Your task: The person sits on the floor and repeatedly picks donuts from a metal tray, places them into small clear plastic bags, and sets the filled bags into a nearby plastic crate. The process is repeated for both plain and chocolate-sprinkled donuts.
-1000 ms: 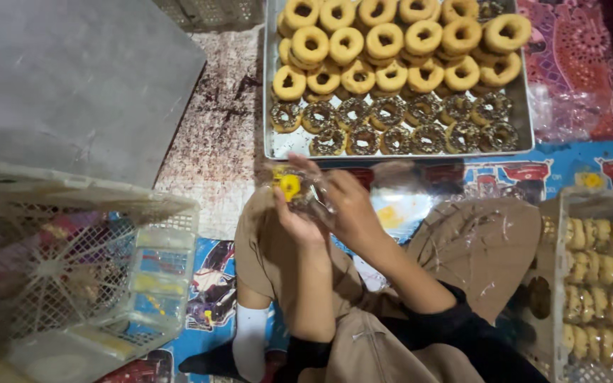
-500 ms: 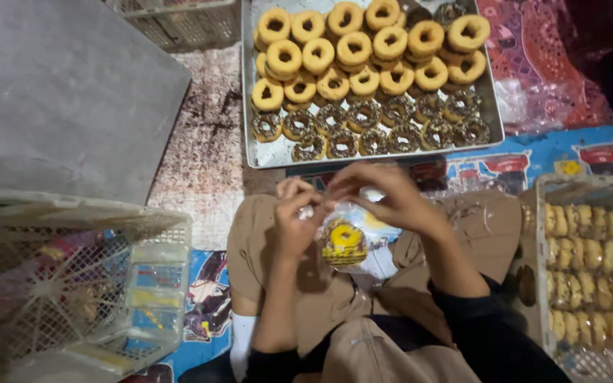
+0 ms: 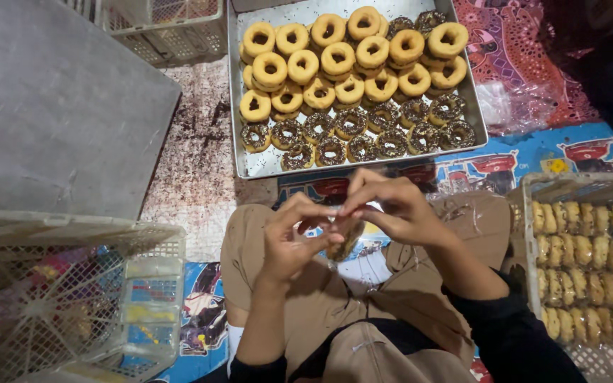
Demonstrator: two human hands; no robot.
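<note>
Here, seen from above, both forearms reach forward over the crossed legs in tan trousers (image 3: 420, 298), and the two hands meet above the lap. The left hand (image 3: 294, 240) is curled, fingers closed on the near side of a small clear plastic bag (image 3: 343, 237); the right hand (image 3: 391, 206) arches over the bag's top, fingertips pinched together on its upper edge. The bag hangs between the hands, tilted, and holds one doughnut, seen nearly edge-on, brownish-yellow; its topping cannot be told. To the left stands a white lattice crate (image 3: 72, 298) with coloured packets showing through it; beyond that lies a large grey board (image 3: 51, 106). To the right, a white crate (image 3: 533, 213) holds rows of pale wrapped pastries. The patterned floor mat (image 3: 519, 152) lies beneath. Farther ahead, just beyond the hands, a metal tray (image 3: 250, 167) carries doughnuts: dark sprinkled ones in its near rows, plain yellow-glazed ones piled in the far rows. Loose clear plastic bags (image 3: 516, 106) lie beside the tray's right edge.
</note>
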